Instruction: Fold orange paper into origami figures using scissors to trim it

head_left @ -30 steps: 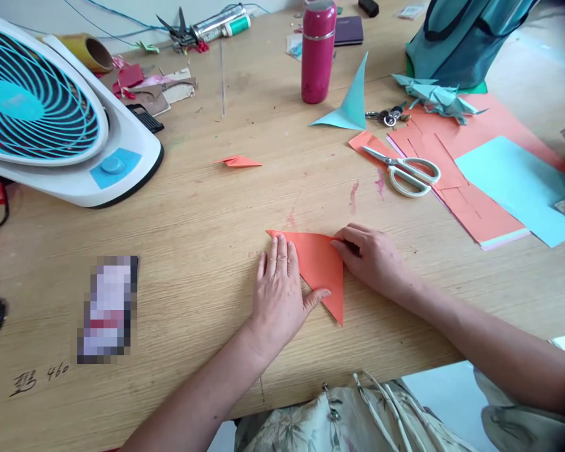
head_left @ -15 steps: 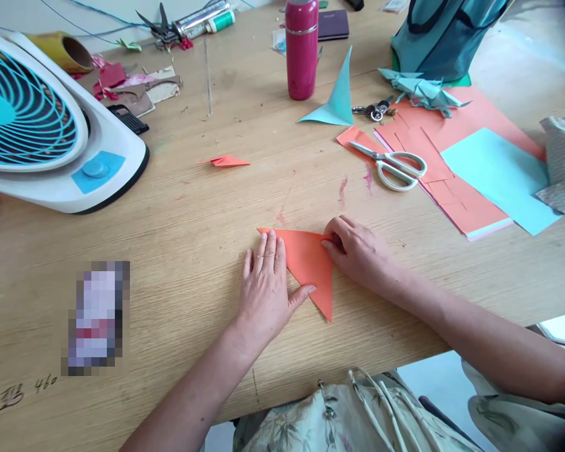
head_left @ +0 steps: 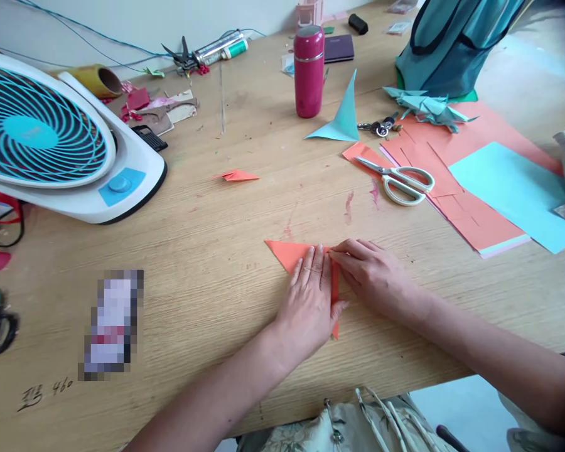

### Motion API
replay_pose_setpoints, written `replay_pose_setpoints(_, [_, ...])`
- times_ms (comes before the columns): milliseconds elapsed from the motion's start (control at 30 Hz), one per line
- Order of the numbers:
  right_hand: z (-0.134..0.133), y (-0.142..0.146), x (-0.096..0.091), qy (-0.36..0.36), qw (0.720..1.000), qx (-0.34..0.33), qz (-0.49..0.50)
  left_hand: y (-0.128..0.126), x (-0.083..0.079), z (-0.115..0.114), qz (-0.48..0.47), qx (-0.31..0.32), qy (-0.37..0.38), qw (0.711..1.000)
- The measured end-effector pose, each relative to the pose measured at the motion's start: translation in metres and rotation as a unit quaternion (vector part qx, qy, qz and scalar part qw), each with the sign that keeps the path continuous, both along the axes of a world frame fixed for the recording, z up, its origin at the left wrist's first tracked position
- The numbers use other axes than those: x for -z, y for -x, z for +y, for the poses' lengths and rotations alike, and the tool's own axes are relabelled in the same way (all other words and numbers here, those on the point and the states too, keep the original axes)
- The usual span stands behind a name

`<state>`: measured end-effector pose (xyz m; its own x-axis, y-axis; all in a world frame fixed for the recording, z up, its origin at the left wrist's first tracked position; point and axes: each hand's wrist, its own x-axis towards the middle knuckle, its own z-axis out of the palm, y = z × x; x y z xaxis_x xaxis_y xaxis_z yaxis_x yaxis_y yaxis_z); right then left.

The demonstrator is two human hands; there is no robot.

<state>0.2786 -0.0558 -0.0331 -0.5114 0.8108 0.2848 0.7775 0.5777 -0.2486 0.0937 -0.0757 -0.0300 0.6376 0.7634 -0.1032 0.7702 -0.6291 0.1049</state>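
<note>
An orange triangle of folded paper [head_left: 287,252] lies on the wooden table in front of me, one point to the left and another toward me. My left hand [head_left: 311,301] rests flat across its middle, fingers stretched out and covering much of it. At the paper's upper right corner, my right hand [head_left: 370,273] has its thumb and fingers pinched together on the edge. Farther off lies a small folded orange paper piece [head_left: 238,176], touched by neither hand.
White-handled scissors [head_left: 407,184] lie beside orange sheets [head_left: 489,220] and a light blue sheet [head_left: 513,188]. Behind stand a pink bottle [head_left: 309,75], a folded blue paper [head_left: 339,119] and a teal bag [head_left: 447,50]. A fan [head_left: 136,185] occupies the left, above a pixelated object [head_left: 110,320].
My left hand has slid right across the orange paper, uncovering its left point. My right hand stays pinched at the upper right corner. The camera view has shifted slightly.
</note>
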Motion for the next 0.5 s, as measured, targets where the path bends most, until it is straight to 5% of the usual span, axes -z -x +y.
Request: replay_pose_setpoints(500, [-0.009,-0.001,0.008,-0.044,0.993,0.01,-0.105,0.029,0.014,0.022,0.01,-0.161,-0.059,0.985])
